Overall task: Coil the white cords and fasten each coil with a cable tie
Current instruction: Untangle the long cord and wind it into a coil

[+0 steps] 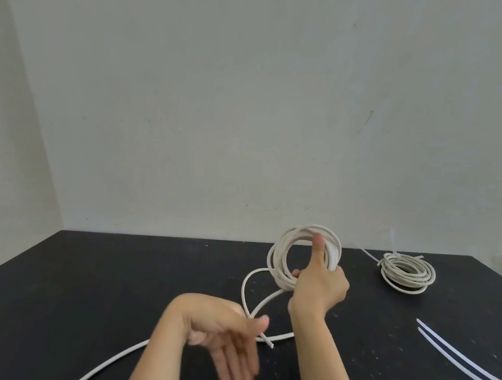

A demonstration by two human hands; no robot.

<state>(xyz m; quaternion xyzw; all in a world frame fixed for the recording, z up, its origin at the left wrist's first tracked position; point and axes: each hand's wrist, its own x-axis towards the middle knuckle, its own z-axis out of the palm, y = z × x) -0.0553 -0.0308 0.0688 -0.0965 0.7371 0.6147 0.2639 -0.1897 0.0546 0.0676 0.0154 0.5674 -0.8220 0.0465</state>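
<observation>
Coiling stage of one white cord. The right hand (317, 288) holds the partly wound coil (274, 261) upright above the black counter (91, 283), its fingers curled round the loops and its thumb pressed across them. The left hand (223, 335) hangs lower with fingers straight and spread, gripping nothing that can be seen; its thumb lies beside the point where the loose strands cross. The unwound loose cord (116, 357) trails over the counter to the lower frame edge, and a cut end (269, 344) lies just beside this hand. A finished coil (407, 274), bound with a cable tie (395, 254), rests at the far right; two spare cable ties (451, 353) lie near the right edge. Judged step: winding, tie not yet applied. The next move calls for the left hand to take up the loose cord and lay another loop into the right hand's grip without letting the loops spring apart.
</observation>
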